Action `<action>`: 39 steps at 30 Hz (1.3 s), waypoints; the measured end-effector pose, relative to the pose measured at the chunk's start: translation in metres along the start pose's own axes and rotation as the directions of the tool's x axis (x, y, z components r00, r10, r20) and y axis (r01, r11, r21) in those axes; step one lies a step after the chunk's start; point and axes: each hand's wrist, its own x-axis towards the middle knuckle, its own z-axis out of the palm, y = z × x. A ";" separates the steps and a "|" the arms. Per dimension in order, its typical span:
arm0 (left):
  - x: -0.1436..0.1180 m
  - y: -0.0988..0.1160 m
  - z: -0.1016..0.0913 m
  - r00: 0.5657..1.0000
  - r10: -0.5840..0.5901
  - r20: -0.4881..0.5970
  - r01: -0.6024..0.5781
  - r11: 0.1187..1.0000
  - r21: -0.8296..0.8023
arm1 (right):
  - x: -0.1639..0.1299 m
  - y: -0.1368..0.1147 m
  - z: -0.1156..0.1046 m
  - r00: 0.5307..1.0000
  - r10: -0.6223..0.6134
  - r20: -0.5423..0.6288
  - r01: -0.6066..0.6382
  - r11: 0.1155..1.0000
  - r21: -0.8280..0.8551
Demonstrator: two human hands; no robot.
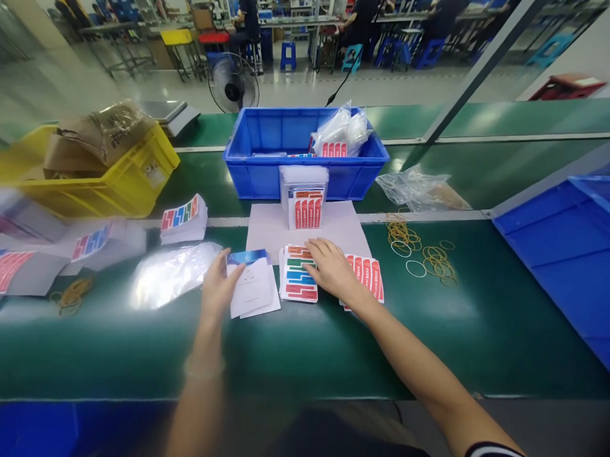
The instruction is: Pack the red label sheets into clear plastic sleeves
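- Resting flat, our right hand [331, 268] lies fingers spread on the stack of colour-striped sticker sheets [299, 275], pinching nothing.
- Our left hand [217, 285] touches the left edge of the white cards [253, 287], thumb and fingers loosely apart; we cannot tell if it grips one.
- Sticker sheets sit just right of the cards, long axis running near to far, directly under the right hand, which is the nearer one.
- Red sticker sheets [371, 276] peek out right of that hand.
- Far of both, a blue bin [267, 170] stands on the green belt [331, 343]; rubber bands [427, 256] scatter to the right, clear bags [171, 270] to the left.
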 end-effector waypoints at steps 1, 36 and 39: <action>0.000 0.001 -0.003 0.998 -0.059 0.026 0.063 0.978 -0.199 | 0.005 0.001 0.003 1.000 0.021 0.009 -0.021 1.000 -0.014; -0.064 0.027 0.066 0.563 0.006 0.827 0.747 0.425 -0.511 | -0.049 -0.030 -0.029 0.970 0.065 -0.236 0.017 0.944 0.330; -0.065 0.026 0.065 0.523 -0.038 0.851 0.776 0.433 -0.458 | -0.059 0.004 -0.038 0.953 0.083 -0.292 0.004 0.958 0.286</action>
